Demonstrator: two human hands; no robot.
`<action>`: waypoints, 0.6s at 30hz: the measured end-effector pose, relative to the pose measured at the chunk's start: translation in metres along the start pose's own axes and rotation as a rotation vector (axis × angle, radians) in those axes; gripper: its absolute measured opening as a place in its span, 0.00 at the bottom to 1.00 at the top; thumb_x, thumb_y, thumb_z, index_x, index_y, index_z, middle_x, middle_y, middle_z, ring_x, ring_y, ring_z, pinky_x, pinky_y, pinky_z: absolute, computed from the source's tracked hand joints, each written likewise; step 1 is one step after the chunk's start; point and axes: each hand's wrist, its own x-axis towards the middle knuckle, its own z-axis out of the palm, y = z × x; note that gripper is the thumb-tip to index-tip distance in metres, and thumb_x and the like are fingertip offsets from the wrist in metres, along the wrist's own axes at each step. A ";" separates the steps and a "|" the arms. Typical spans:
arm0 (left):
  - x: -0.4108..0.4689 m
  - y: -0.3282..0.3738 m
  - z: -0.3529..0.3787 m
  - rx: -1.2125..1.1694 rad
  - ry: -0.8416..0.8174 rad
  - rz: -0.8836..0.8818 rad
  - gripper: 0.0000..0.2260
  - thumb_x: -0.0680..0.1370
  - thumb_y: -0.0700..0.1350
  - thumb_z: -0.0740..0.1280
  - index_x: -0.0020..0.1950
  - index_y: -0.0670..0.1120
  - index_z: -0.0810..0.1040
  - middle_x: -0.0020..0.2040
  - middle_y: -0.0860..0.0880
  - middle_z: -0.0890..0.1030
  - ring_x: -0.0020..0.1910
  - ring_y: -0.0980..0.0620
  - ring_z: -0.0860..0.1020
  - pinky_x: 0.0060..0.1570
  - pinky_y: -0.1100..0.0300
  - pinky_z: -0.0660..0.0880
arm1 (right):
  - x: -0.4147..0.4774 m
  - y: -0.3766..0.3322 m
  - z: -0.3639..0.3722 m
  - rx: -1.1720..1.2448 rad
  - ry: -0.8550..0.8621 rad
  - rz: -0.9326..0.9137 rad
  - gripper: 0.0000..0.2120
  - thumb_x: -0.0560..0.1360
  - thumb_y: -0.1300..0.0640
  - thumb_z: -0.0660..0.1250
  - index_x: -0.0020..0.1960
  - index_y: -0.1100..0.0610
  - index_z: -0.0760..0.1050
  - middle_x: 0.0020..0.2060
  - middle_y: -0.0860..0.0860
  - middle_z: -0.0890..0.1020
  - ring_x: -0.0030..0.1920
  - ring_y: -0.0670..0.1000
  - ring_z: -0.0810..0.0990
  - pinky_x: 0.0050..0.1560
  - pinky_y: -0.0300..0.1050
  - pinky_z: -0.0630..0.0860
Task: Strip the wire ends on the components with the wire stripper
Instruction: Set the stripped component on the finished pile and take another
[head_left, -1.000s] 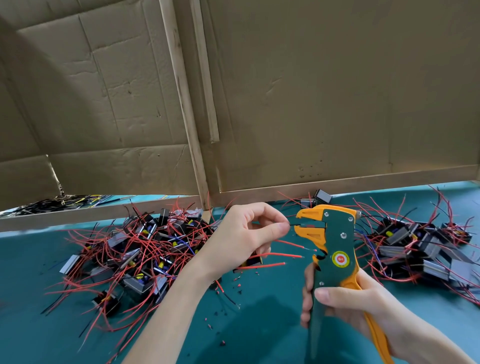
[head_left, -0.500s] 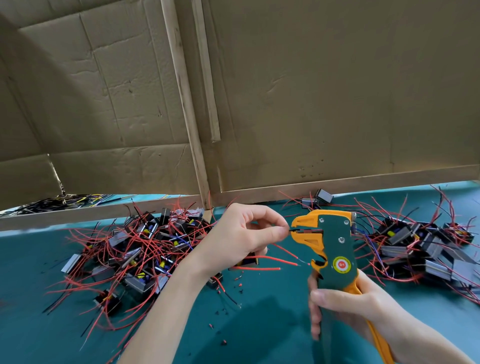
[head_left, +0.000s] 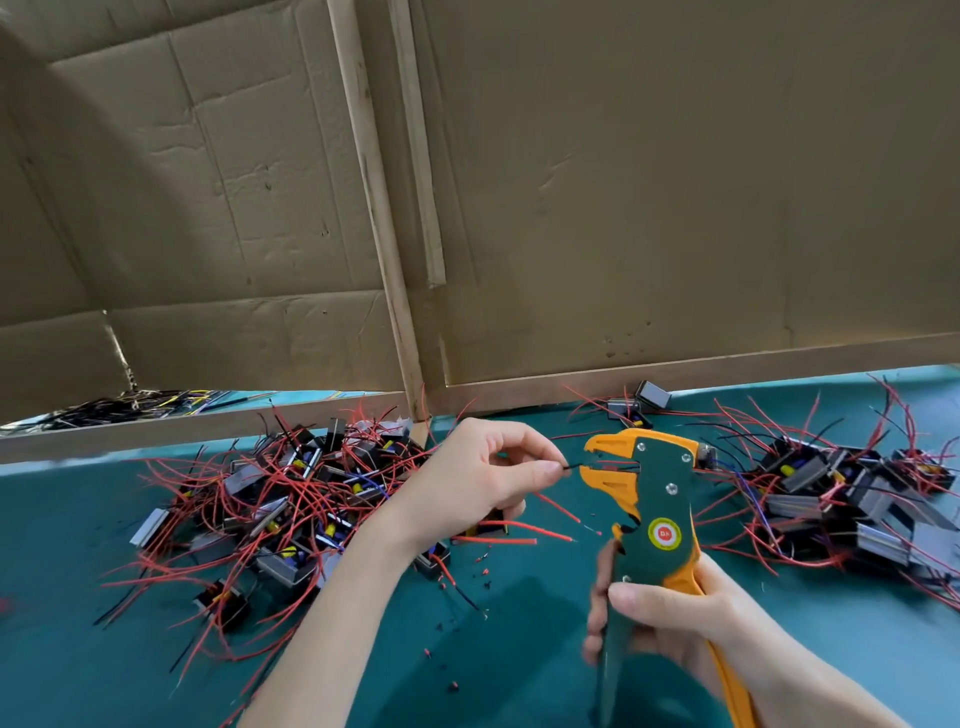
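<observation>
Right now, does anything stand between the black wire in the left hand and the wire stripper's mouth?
Nothing visible does. The left hand pinches the black wire, whose tip reaches the mouth of the wire stripper, held by the right hand.

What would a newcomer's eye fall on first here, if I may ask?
The orange-and-green wire stripper, gripped by the right hand at centre right, draws the eye; the left hand pinches a black wire reaching into its jaws. A left pile and a right pile of red-wired components flank them on the teal table.
</observation>
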 end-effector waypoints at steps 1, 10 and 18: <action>0.000 0.000 -0.001 0.004 -0.003 0.006 0.04 0.77 0.41 0.70 0.42 0.48 0.81 0.29 0.52 0.73 0.26 0.55 0.71 0.32 0.66 0.70 | 0.000 -0.001 -0.002 0.008 -0.021 0.005 0.22 0.54 0.55 0.85 0.40 0.63 0.81 0.36 0.68 0.79 0.37 0.67 0.81 0.41 0.58 0.80; 0.000 0.001 -0.014 0.049 0.109 0.016 0.05 0.77 0.42 0.69 0.43 0.50 0.81 0.33 0.53 0.79 0.34 0.55 0.78 0.39 0.67 0.74 | 0.004 -0.002 -0.012 0.105 0.018 0.015 0.23 0.51 0.59 0.85 0.42 0.64 0.81 0.36 0.68 0.78 0.36 0.66 0.80 0.41 0.60 0.79; 0.023 0.039 0.029 -0.027 0.254 0.226 0.05 0.77 0.41 0.69 0.44 0.48 0.84 0.36 0.56 0.82 0.34 0.60 0.73 0.37 0.70 0.70 | 0.008 -0.001 -0.017 0.187 0.234 0.144 0.11 0.56 0.65 0.75 0.38 0.64 0.80 0.35 0.66 0.79 0.35 0.64 0.81 0.37 0.58 0.81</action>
